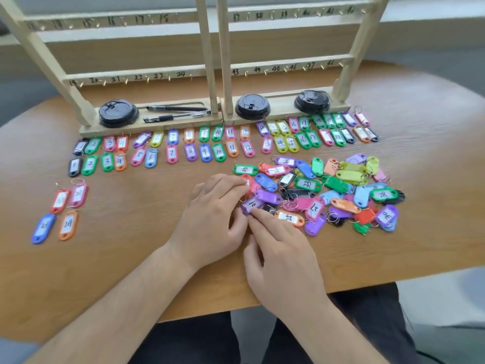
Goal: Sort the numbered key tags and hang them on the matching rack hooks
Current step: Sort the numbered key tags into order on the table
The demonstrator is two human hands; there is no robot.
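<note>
The rack's hooks are bare. Sorted rows lie just before the rack. An unsorted pile remains farther out, where the left hand pinches a purple tag in its fingers and the right hand's straight forefinger touches it.

Key tags are showing red, pink, purple, blue, green, yellow, orange, black; table brown woodgrain; rack pale wood; lids black.
</note>
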